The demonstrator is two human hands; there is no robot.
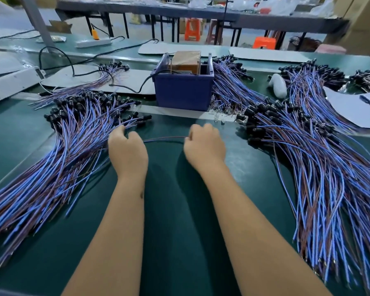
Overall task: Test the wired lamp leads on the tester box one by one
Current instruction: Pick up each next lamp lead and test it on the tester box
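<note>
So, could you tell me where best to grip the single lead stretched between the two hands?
Probably near its ends, from above: the lead lies thin and flat on the mat, where the left hand and right hand already pinch it.

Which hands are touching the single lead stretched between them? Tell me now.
Touching, both. The head view shows the lead running straight from the left hand into the right hand's curled fingers, no gap visible.
</note>
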